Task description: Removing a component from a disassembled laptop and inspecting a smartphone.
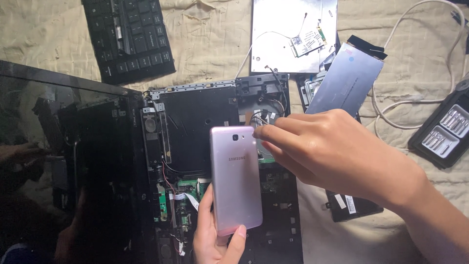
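head camera looks steeply down, close over the opened laptop (220,146).

Detached keyboard (129,36), screwdriver bit case (442,132), white cable (415,29) on cloth.

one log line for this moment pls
left hand: holds pink phone | right hand: fingertips at phone's top edge | under: opened laptop

left hand (215,234): holds pink phone (236,178) | right hand (332,151): touching phone's top edge
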